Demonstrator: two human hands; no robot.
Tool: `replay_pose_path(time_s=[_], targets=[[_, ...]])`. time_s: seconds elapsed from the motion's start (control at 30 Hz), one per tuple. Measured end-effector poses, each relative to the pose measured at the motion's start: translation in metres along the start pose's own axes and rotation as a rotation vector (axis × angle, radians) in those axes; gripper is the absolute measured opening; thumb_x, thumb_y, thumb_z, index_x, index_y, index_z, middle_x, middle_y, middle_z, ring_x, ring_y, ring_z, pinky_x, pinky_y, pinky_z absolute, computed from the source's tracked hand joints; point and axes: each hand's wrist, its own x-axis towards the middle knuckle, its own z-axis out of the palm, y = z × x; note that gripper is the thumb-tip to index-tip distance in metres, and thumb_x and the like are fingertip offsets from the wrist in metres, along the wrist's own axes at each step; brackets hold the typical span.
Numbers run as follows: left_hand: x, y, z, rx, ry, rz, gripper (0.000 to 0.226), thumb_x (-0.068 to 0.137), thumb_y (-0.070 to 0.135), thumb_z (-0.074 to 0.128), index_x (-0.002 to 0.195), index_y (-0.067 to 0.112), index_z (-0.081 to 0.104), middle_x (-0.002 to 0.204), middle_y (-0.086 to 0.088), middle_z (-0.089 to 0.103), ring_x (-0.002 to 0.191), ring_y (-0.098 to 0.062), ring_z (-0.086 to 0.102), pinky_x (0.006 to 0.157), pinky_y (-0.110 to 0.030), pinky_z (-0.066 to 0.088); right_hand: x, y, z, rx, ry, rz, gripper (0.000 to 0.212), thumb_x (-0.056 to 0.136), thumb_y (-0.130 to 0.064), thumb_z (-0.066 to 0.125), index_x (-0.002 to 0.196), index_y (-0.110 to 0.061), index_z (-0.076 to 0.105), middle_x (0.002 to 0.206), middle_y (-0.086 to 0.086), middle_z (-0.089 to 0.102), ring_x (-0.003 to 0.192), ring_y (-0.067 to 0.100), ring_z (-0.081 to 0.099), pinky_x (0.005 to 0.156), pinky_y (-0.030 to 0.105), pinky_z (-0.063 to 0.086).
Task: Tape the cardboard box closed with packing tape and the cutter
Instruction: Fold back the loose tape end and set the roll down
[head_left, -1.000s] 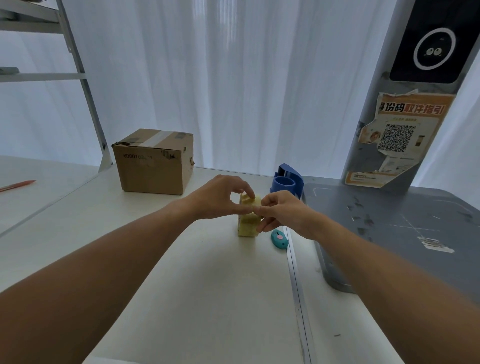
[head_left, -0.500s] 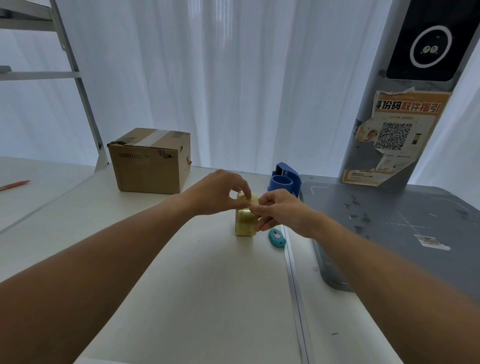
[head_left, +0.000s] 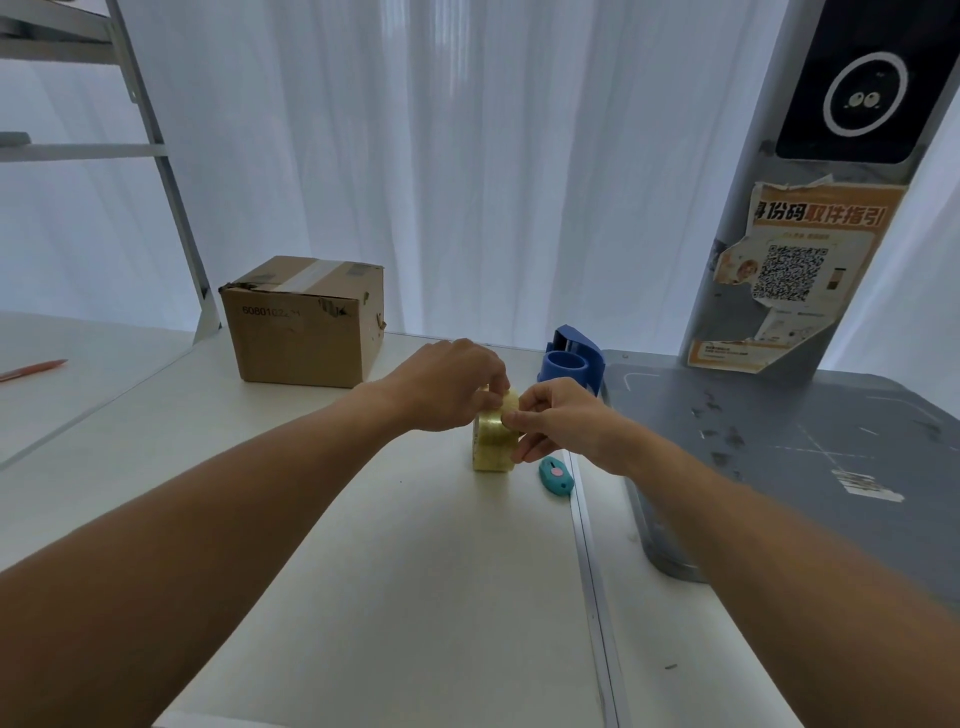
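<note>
Both hands close on the yellowish, glossy roll of packing tape (head_left: 495, 441), which stands on edge on the matte white tabletop (head_left: 395, 571): the left hand (head_left: 451, 385) has a narrow grip on its top, the right hand (head_left: 558, 423) pinches its near rim, perhaps at the tape's end. Just right of it lies a small rounded teal cutter (head_left: 556, 475). Behind stands a blue plastic dispenser (head_left: 574, 361). The cardboard box (head_left: 306, 322), scuffed and taped on top, sits well apart to the left.
</note>
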Motion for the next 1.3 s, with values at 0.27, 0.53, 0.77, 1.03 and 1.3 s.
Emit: replay_pose_path(time_s=[0.27,0.53,0.77,1.03,1.3], targets=[[0.005,0.009,0.000,0.090,0.050,-0.045,0.018,0.091,0.019,0.066,0.106,0.017,0.075,0.107,0.004,0.073,0.092,-0.016,0.068,0.075,-0.027,0.052,-0.001,-0.003,0.002,-0.024,0.003,0.007,0.013,0.090,-0.019,0.065,0.097,-0.007,0.064,0.090,0.013,0.074,0.075,0.023,0.074,0.076,0.030,0.061],[0.009,0.015,-0.005,0.124,0.037,-0.074,0.018,0.086,0.017,0.065,0.103,0.017,0.073,0.101,0.003,0.073,0.085,-0.017,0.064,0.066,-0.026,0.043,-0.001,-0.004,0.003,-0.045,-0.006,0.020,0.010,0.090,-0.019,0.065,0.094,-0.010,0.064,0.090,0.011,0.073,0.076,0.022,0.073,0.080,0.032,0.061],[0.007,0.020,-0.007,0.158,0.053,-0.090,0.013,0.087,0.017,0.062,0.098,0.015,0.069,0.093,-0.001,0.070,0.076,-0.017,0.057,0.063,-0.027,0.037,-0.003,-0.003,0.002,-0.057,-0.031,0.015,0.008,0.091,-0.018,0.065,0.091,-0.010,0.062,0.092,0.013,0.073,0.082,0.027,0.074,0.082,0.035,0.060],[0.016,0.012,-0.012,0.089,0.072,-0.144,0.016,0.088,0.012,0.065,0.103,0.012,0.065,0.106,-0.003,0.070,0.087,-0.020,0.063,0.067,-0.027,0.039,-0.007,-0.004,0.003,-0.067,-0.085,0.013,0.009,0.089,-0.017,0.068,0.089,-0.012,0.061,0.089,0.010,0.073,0.083,0.026,0.075,0.083,0.034,0.060],[0.014,0.008,-0.021,0.052,-0.003,-0.080,0.009,0.098,0.019,0.058,0.106,0.014,0.062,0.108,-0.001,0.069,0.091,-0.020,0.067,0.064,-0.025,0.041,-0.014,0.003,-0.024,-0.043,-0.002,-0.063,0.027,0.086,-0.028,0.071,0.106,-0.011,0.065,0.094,0.007,0.072,0.074,0.017,0.070,0.063,0.022,0.055]])
